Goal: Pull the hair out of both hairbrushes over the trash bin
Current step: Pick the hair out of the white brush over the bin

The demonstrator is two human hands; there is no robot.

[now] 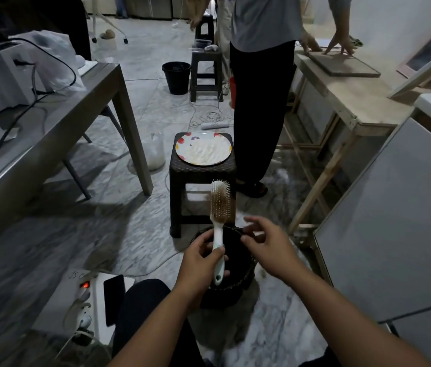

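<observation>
Left hand (pixel 200 258) grips the white plastic hairbrush (pixel 219 223) by its handle, upright above the dark round trash bin (pixel 238 276). Right hand (pixel 267 247), loosely open, holds nothing discernible. Brown hair (pixel 221 201) clogs the bristles.

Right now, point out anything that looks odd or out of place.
The hairbrush, held upright in the left hand over the dark trash bin, has brownish hair matted through its bristles. White cables sprawl loose across the floor behind the stool.

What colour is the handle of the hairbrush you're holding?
White with a pale mint-green end, on the upright plastic hairbrush in the left hand; head view.
</observation>
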